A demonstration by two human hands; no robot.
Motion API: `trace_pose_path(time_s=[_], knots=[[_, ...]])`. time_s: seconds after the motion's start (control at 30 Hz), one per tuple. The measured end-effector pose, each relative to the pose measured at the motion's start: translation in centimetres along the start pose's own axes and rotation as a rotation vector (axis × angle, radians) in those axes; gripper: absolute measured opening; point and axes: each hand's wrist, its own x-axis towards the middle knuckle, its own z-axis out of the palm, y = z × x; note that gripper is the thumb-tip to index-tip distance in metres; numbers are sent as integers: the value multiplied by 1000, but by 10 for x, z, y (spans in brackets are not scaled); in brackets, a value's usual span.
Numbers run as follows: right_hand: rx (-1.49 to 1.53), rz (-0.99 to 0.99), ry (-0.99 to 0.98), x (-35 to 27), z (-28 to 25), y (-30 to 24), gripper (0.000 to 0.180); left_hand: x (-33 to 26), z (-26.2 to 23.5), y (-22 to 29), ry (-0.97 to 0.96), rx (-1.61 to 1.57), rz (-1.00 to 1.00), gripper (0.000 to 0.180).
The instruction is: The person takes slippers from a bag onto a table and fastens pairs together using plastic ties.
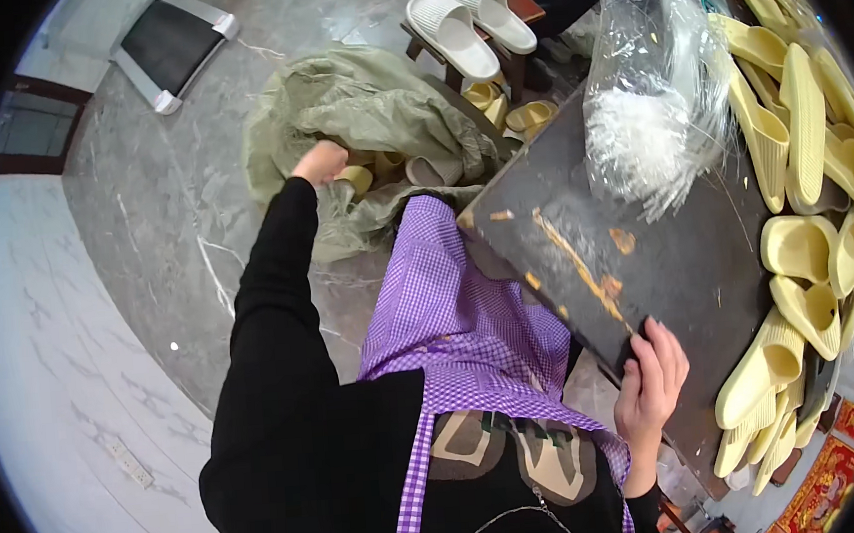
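My left hand (321,162) reaches down to the mouth of a green woven sack (335,90) on the floor. Its fingers are curled; whatever they may hold is hidden. Just beside it in the sack lies a yellow slipper (355,179), and farther right a greyish slipper (433,171). My right hand (655,374) rests on the near edge of a dark, worn table (685,268), its fingers stretched out and holding nothing.
Many yellow slippers (803,126) are piled along the table's right side. A clear plastic bag of white strips (640,123) lies at its far end. White slippers (456,37) sit on a small stool (522,2) behind the sack. A black-and-white treadmill-like object (172,49) stands far left.
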Motion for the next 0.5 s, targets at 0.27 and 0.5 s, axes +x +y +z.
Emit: trace_pose_path(time_s=[0.27,0.5], knots=[[-9,55,-12,-7,9,13,12,146,77,-94,275,519,646,49],[38,83,108,-17,8,20,16,274,-81,37,549,2096,399,47]])
